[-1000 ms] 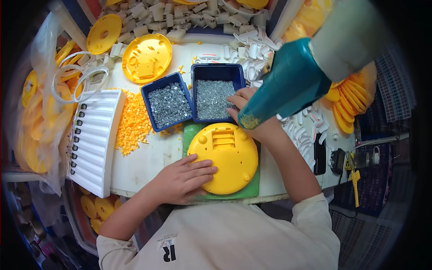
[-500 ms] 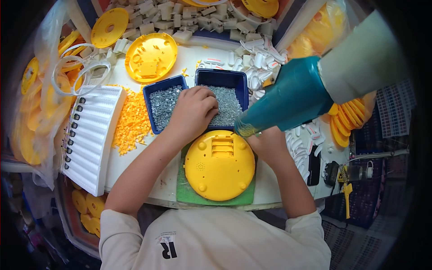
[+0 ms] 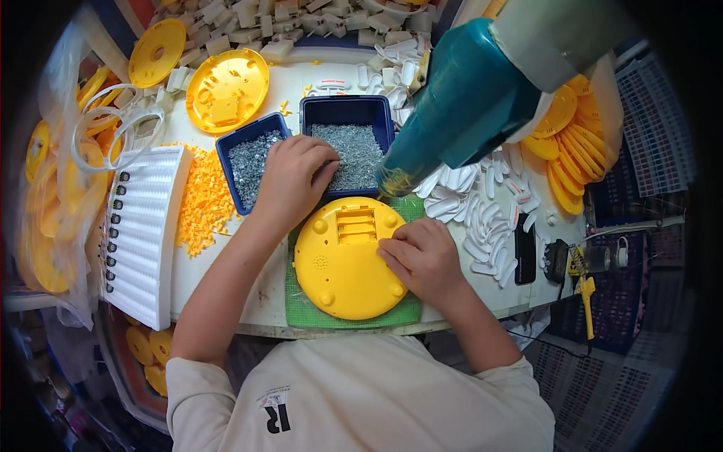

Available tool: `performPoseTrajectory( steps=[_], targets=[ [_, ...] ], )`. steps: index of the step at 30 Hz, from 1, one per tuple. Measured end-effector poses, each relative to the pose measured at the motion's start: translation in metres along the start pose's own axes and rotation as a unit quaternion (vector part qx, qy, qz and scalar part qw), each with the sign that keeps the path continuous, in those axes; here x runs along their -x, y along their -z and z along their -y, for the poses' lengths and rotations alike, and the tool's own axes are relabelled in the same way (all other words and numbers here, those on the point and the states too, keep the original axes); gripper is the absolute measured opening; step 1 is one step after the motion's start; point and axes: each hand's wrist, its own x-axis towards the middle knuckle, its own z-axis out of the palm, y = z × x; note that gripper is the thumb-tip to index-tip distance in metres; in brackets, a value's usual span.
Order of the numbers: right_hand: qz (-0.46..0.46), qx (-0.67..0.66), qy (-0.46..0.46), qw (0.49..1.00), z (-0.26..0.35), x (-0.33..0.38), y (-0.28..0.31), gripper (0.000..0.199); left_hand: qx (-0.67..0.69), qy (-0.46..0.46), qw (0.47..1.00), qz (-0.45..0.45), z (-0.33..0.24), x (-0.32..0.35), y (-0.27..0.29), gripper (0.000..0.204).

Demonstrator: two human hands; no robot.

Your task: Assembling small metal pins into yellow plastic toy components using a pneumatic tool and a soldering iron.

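A round yellow plastic housing point(image 3: 350, 275) lies with its open battery compartment at the far side, on a green mat point(image 3: 301, 310). My right hand point(image 3: 425, 260) rests at its right side, thumb and fingers pinched together on the surface; whatever they hold is hidden. Beyond the housing, my left hand point(image 3: 297, 173) is over the inner edges of two blue bins, its fingers curled and their tips out of clear sight. Small metal screws point(image 3: 254, 162) fill the left bin, and more screws point(image 3: 350, 154) lie in the right bin point(image 3: 346, 109).
A teal tapered power tool point(image 3: 459, 98) hangs above the bench, its tip near the right bin. White curved plastic parts point(image 3: 489, 233) and a black phone point(image 3: 525, 252) lie to the right. Orange bits point(image 3: 203, 200) and a white foam tray point(image 3: 147, 233) are left.
My right hand has come out from beneath the tool's tip and moved onto the housing's right side. My left hand remains at the bins. The whole view has shifted slightly.
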Motion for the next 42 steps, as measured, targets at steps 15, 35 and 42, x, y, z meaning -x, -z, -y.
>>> performPoseTrajectory(
  steps=[15,35,42],
  targets=[
    [0.018,-0.004,0.062,0.998,-0.078,-0.115,-0.056,0.013,0.143,0.067,0.984,0.079,-0.065,0.092,0.057,0.019],
    [0.138,-0.052,-0.071,0.986,-0.042,-0.062,0.009,0.014,0.129,-0.049,0.984,0.108,-0.063,0.107,0.057,0.029],
    [0.180,-0.011,-0.066,0.981,-0.044,-0.061,0.010,0.016,0.020,-0.021,0.999,0.033,-0.020,0.023,0.032,0.022]
  ],
)
